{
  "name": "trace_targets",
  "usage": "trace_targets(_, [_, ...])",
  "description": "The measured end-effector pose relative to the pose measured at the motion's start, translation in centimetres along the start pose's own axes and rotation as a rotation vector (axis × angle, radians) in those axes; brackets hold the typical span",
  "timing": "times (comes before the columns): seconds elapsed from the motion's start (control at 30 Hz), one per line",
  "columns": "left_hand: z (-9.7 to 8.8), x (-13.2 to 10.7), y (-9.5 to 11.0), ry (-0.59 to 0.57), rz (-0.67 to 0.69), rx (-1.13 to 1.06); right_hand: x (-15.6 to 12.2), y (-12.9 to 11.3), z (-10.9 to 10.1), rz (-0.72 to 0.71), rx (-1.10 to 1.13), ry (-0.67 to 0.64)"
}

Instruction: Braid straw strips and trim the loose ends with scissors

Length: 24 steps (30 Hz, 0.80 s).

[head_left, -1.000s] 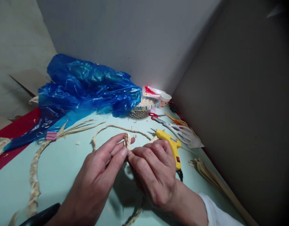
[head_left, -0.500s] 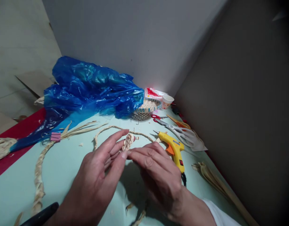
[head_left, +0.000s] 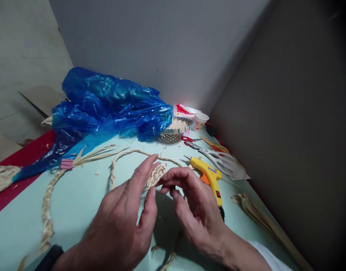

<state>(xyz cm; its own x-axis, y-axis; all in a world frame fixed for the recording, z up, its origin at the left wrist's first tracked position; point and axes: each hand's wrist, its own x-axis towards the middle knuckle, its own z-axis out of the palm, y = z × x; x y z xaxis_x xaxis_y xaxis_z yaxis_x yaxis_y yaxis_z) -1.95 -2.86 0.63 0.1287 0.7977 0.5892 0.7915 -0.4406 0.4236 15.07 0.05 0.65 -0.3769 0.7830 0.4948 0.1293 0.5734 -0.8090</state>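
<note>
Between my hands, above the table, is a small coiled piece of pale plaited straw [head_left: 156,176], its ridged rows facing me. My left hand [head_left: 130,203] holds it, fingers behind and thumb at its lower edge. My right hand [head_left: 194,207] has bent fingers touching or almost touching the piece's right edge, with the thumb apart below. A thin straw braid [head_left: 139,151] loops over the table behind both hands, and partly hidden, passes behind my right hand. Just right of that hand lies a yellow glue gun [head_left: 211,173] with an orange trigger.
A thicker braid [head_left: 47,210] with a pink clip [head_left: 66,164] lies at left. Blue plastic [head_left: 111,105] covers the back left. Behind are a round basket [head_left: 180,128], a paper cup [head_left: 201,120] and scissors [head_left: 207,152]. Dry husks [head_left: 257,214] lie right, near the wall [head_left: 288,113].
My right hand's thumb has come away from its fingers and its grip has loosened. The plaited piece has turned, showing a wider face. My left thumb has dropped to its lower edge.
</note>
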Motion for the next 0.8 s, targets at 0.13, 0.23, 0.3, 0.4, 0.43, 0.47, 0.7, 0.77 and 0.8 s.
trace_targets(0.13, [-0.1, 0.4, 0.1, -0.001, 0.007, 0.028, 0.4, -0.6, 0.0, -0.068, -0.143, -0.034])
trace_targets(0.23, [-0.2, 0.7, 0.3, -0.019, -0.017, 0.01, 0.7, -0.7, -0.2, -0.072, -0.208, 0.026])
trace_targets(0.3, [-0.1, 0.6, 0.2, -0.031, -0.026, -0.004, 0.9, -0.5, -0.5, -0.005, -0.227, 0.113])
trace_targets(0.4, [0.2, 0.4, -0.2, -0.039, -0.073, -0.063, 1.3, 0.0, -1.3, 0.096, -0.219, 0.183])
trace_targets(0.43, [0.2, 0.4, -0.3, -0.05, -0.104, -0.112, 1.5, 0.1, -1.6, 0.117, -0.182, 0.19])
trace_targets(0.47, [0.2, 0.4, -0.4, -0.074, -0.143, -0.179, 1.7, 0.2, -1.9, 0.133, -0.13, 0.195])
trace_targets(0.7, [-1.2, 1.9, 0.9, -0.264, -0.574, -0.833, 2.9, 0.8, -3.6, 0.2, 0.078, 0.279])
trace_targets(0.77, [-1.4, 2.2, 1.3, -0.297, -0.613, -0.931, 2.9, 0.8, -3.8, 0.248, 0.168, 0.28])
trace_targets(0.8, [-1.5, 2.3, 1.3, -0.314, -0.623, -0.961, 2.9, 0.8, -3.8, 0.275, 0.214, 0.272])
